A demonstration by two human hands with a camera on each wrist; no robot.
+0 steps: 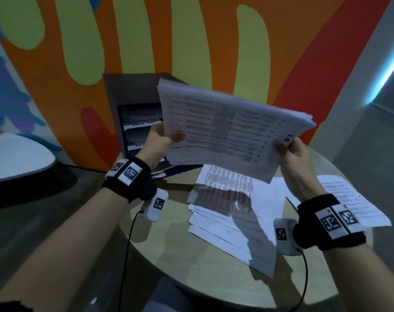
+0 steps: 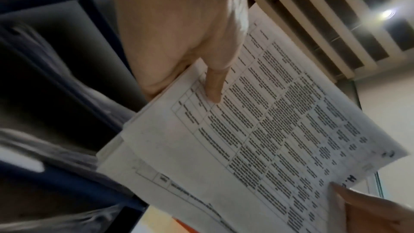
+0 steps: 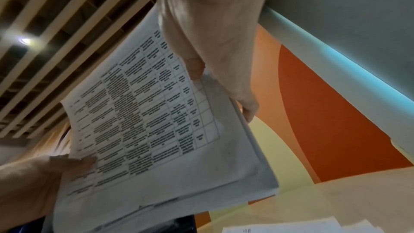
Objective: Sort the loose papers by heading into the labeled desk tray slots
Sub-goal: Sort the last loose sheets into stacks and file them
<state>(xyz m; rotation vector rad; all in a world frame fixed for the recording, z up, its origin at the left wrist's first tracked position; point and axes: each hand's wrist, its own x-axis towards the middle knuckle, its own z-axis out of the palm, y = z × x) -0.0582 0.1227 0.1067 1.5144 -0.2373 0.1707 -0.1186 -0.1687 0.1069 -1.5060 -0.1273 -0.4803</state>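
Round table bears loose papers and desk tray.

Ahead of me a wall painted orange, green and red, slatted ceiling overhead, white seat at my left.

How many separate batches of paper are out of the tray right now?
3: a stack held in both hands, a pile on the table's middle, loose sheets at its right edge. More may be hidden.

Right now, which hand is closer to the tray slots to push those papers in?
Probably the left hand. It grips the paper stack at the edge next to the desk tray, right before the slots. The right hand holds the far edge, away from them.
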